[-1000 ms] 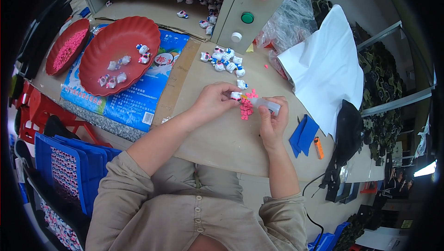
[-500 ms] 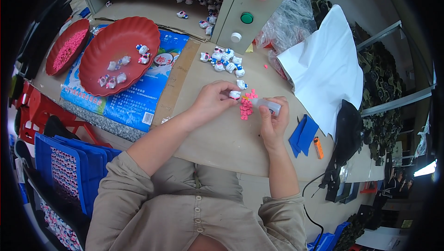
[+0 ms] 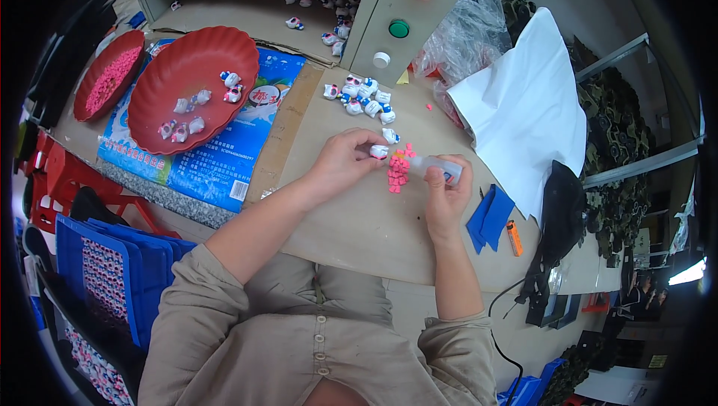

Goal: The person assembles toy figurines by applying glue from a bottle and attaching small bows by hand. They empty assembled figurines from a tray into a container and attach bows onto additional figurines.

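Observation:
A small white figurine (image 3: pixel 379 152) with dark and pink marks is pinched between the fingertips of my left hand (image 3: pixel 345 158). My right hand (image 3: pixel 450 195) grips a small translucent squeeze bottle (image 3: pixel 434 169), tilted so its tip points left toward the figurine. Under and beside that tip lies a loose pile of little pink pieces (image 3: pixel 397 180) on the tan tabletop. Just beyond my left fingertips rests one more white-and-blue figurine (image 3: pixel 391 136). Farther back, several similar figurines (image 3: pixel 364 96) sit in a cluster.
At left, a large red scalloped bowl (image 3: pixel 161 84) holds several figurines; a smaller red bowl (image 3: pixel 96 104) contains pink pieces. A grey machine box (image 3: pixel 385 40) with buttons stands behind. Blue cloth (image 3: pixel 490 219), an orange lighter (image 3: pixel 514 238) and a white sheet (image 3: pixel 531 114) lie at right.
My right hand and the bottle have shifted slightly right, away from the figurine. My left hand has moved barely, still pinching the figurine.

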The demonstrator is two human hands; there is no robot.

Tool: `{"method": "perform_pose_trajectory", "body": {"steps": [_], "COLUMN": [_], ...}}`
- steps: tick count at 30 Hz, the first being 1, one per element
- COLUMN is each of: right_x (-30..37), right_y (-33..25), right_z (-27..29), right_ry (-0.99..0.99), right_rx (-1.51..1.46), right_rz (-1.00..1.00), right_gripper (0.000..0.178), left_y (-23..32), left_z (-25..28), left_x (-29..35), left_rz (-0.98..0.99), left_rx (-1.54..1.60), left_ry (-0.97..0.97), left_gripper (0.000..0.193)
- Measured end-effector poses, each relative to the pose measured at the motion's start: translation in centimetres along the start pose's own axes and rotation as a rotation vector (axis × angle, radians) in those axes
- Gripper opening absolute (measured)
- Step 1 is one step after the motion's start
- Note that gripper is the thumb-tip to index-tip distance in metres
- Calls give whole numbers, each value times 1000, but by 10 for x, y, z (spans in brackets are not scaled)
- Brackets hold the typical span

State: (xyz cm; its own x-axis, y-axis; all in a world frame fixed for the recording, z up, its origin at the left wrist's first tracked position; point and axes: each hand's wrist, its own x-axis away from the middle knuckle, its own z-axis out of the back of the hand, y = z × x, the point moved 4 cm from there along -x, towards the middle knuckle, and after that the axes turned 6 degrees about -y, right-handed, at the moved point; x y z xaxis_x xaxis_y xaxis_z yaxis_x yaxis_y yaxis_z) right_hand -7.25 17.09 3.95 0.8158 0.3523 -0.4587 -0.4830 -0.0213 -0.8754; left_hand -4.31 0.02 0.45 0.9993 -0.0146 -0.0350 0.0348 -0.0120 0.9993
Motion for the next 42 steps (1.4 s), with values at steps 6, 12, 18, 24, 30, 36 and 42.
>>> {"method": "perform_pose_trajectory", "body": {"steps": [6,12,18,24,30,36,42], "right_x": [-12,-13,-11,-10,-12,-14,-14], "right_y": [10,21,15,14,17,2,3], "right_z": [12,25,14,6,19,7,1], "right_ry": [104,-172,-387,-460,-325,-367,-502], "right_rx": [-349,71,468,621,784,623,703], "right_rz": [-282,-408,-255,-211,-267,-156,-49], "right_gripper": [25,27,19,16,17,14,15], "left_y": [-2,1,-1,0,-1,0,-1], "left_z": [2,3,4,3,3,3,3], "left_x": [-1,-1,-1,-1,-1,0,-2], "left_rz": [14,18,36,33,36,37,19], "left_rx": [36,52,63,45,37,56,52], "left_ry": [1,-3,-6,-15,-6,-9,-16], "left_gripper": [29,30,30,30,29,29,29]}}
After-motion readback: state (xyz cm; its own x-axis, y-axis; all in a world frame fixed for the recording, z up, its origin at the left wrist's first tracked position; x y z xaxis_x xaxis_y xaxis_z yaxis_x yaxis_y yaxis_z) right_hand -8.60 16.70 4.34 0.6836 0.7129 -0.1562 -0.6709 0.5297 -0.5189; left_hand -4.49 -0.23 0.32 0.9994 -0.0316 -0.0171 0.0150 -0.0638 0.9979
